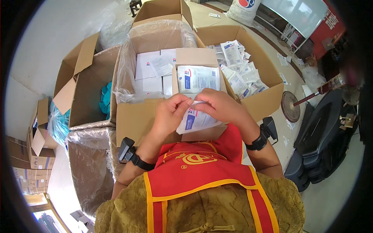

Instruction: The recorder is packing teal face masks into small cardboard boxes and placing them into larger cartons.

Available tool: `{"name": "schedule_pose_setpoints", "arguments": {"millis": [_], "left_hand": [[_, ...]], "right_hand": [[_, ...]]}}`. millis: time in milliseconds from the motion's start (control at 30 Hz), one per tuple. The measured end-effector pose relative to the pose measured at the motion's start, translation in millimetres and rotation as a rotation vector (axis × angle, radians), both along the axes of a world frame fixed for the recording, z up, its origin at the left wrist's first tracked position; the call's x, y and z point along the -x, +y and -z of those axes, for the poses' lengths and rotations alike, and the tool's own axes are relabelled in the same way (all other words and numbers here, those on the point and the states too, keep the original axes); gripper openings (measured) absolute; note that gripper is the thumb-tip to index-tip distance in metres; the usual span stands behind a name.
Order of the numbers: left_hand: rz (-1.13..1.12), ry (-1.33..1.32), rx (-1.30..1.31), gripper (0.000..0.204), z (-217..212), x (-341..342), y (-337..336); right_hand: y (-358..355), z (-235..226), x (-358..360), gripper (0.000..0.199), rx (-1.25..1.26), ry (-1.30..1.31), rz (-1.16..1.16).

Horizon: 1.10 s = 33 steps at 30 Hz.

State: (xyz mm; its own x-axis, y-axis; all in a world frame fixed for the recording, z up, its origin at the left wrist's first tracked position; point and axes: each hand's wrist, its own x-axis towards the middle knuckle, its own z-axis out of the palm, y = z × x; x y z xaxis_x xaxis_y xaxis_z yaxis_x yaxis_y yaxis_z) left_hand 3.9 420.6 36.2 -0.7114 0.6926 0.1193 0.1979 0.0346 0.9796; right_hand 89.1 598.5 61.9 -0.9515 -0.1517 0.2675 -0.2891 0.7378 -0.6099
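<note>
In front of my chest, a white flat packet (201,121) with blue and red print hangs from both hands. My left hand (169,112) pinches its upper edge between thumb and fingers. Closed on the same edge from the other side is my right hand (220,105), its fingers curled over the top. Just beyond them, a small open carton (196,57) holds similar packets, one lying face up (198,79). That carton rests at the right side of a large plastic-lined box (143,39) containing white boxes (147,66).
At the right, a large carton (268,77) holds many loose packets (237,70). A tall carton (91,97) with teal items (105,100) stands left, near a plastic-lined box (87,167). A round-based stand (290,106) and black chair (322,132) are farther right.
</note>
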Motion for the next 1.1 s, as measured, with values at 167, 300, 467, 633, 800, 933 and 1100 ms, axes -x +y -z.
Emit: {"name": "schedule_pose_setpoints", "arguments": {"millis": [167, 300, 467, 633, 800, 933, 1100], "left_hand": [[-0.129, 0.002, -0.045, 0.016, -4, -12, -4], [-0.223, -0.420, -0.164, 0.021, -2, -17, -3], [-0.376, -0.235, -0.013, 0.024, 51, 31, -10], [-0.295, 0.543, 0.465, 0.015, 42, 22, -6], [0.022, 0.566, 0.101, 0.018, 8, -1, -15], [0.406, -0.303, 0.016, 0.029, -9, -13, -20], [0.551, -0.526, 0.045, 0.027, -11, -15, -22]], "right_hand": [[-32, -12, -5, 0.008, -0.238, 0.195, 0.132], [-48, -16, -14, 0.008, -0.386, 0.354, 0.031], [-69, -41, -46, 0.007, -0.242, 0.352, -0.081], [-48, -47, -53, 0.006, -0.062, 0.286, -0.009], [-22, -27, -32, 0.007, -0.119, 0.303, 0.318], [-30, -17, -25, 0.008, -0.180, 0.272, 0.242], [-36, -3, -29, 0.007, -0.350, 0.219, 0.206]]}}
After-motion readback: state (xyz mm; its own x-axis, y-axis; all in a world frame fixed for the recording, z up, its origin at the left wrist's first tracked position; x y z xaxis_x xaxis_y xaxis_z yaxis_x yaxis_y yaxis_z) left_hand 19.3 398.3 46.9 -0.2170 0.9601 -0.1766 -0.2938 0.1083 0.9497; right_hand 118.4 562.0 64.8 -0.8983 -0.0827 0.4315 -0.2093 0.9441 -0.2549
